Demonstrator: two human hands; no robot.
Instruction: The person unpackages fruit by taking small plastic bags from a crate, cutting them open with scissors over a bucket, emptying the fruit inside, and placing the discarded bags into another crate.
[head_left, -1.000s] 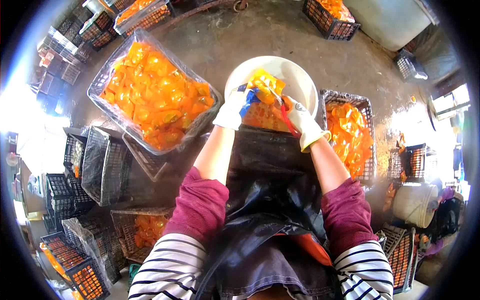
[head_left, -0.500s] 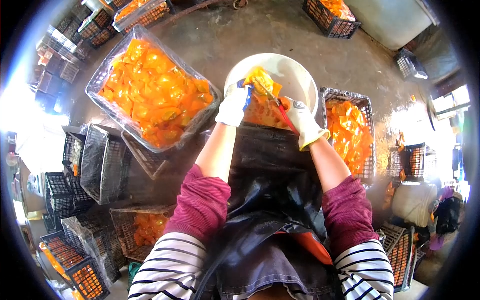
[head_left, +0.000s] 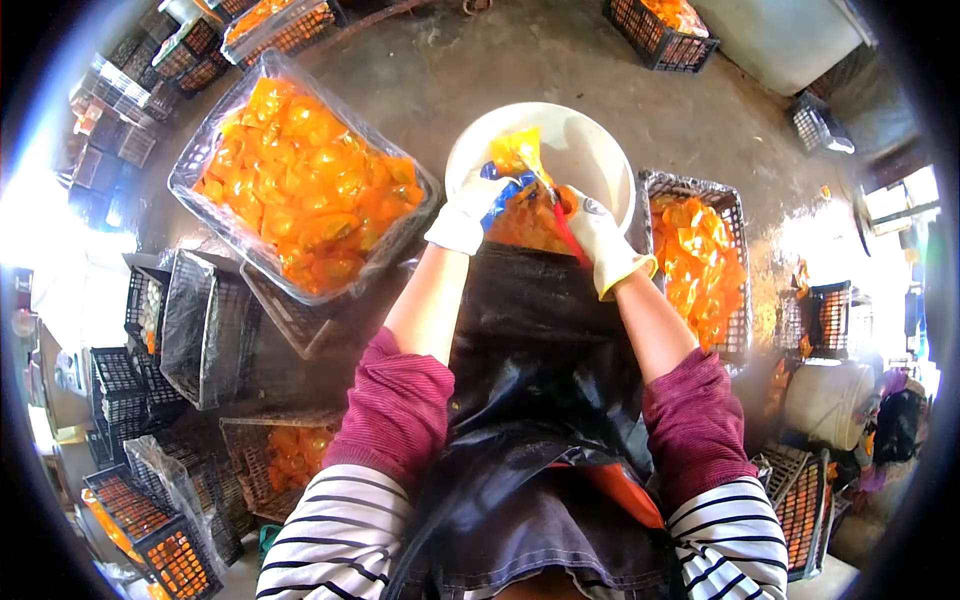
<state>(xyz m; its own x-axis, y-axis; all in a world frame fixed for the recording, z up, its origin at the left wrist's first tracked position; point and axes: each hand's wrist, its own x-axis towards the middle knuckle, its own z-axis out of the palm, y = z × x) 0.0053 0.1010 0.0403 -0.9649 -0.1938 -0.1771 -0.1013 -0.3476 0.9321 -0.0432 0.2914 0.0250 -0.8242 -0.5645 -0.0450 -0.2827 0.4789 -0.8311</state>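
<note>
In a white glove with blue fingers, my left hand (head_left: 468,212) is closed around a glossy yellow-orange piece (head_left: 517,150), which sticks up beyond the fingertips. My right hand (head_left: 605,240), gloved in white with a yellow cuff, grips a red-handled metal cutting tool (head_left: 572,240). Its metal end reaches up to the piece, but whether it is a knife or scissors is unclear. Both hands are over a round white tub (head_left: 627,185). Below them, wet orange scraps (head_left: 525,230) lie in the tub. A black apron (head_left: 545,310) covers my lap up to the near rim.
To the left stands a plastic-lined crate (head_left: 180,185) heaped with glossy orange pieces (head_left: 310,180). Close on the right is another lined crate (head_left: 742,210) of orange pieces. Stacked dark crates (head_left: 205,330) are at far left. A filled crate (head_left: 660,45) sits at the back right.
My left hand has turned a little, and the yellow-orange piece now points more upright and looks narrower. The tool's red handle has shifted slightly left and become steeper.
</note>
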